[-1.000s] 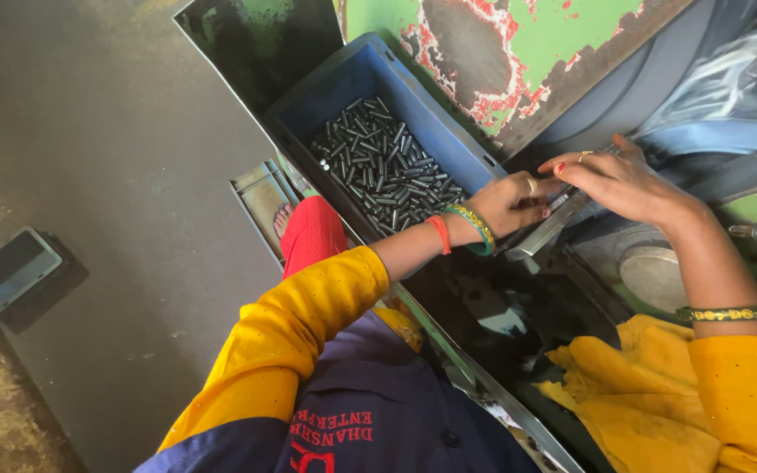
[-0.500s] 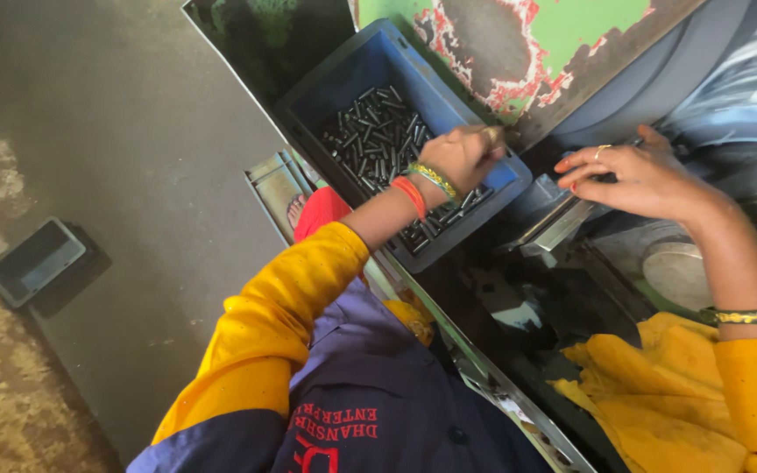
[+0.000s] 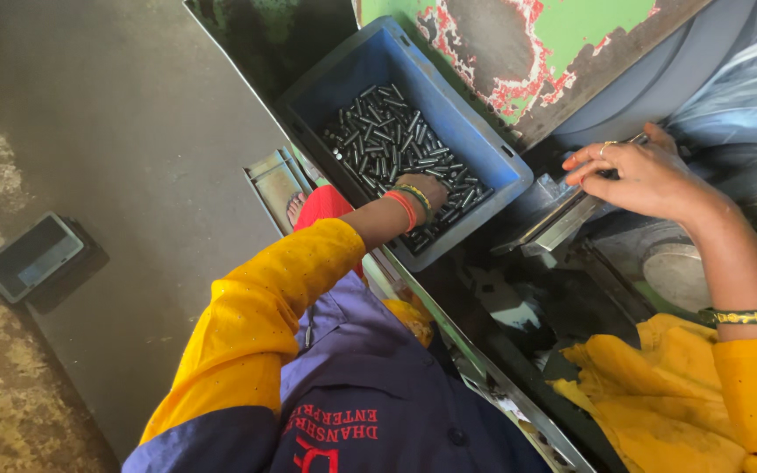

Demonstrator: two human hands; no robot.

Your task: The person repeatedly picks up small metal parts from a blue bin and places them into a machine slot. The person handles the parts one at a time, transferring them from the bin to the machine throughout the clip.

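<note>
A blue plastic bin (image 3: 482,140) holds a heap of short dark metal pins (image 3: 383,140). My left hand (image 3: 422,189), with red and green bangles at the wrist, is sunk into the near right side of the heap, its fingers curled down among the pins. My right hand (image 3: 637,175), wearing a ring, rests at the upper end of a slanted metal rail (image 3: 549,226) just right of the bin. Its fingertips pinch a small dark pin there.
A green machine panel (image 3: 571,39) with peeling red paint stands behind the bin. A round metal disc (image 3: 676,273) lies under my right forearm. A small metal tray (image 3: 275,180) and my bare foot (image 3: 295,208) sit left of the bin. A flat grey device (image 3: 32,257) lies on the floor.
My left hand left the rail, swung left and dropped into the bin's pins. My right hand stayed at the rail, shifting only slightly.
</note>
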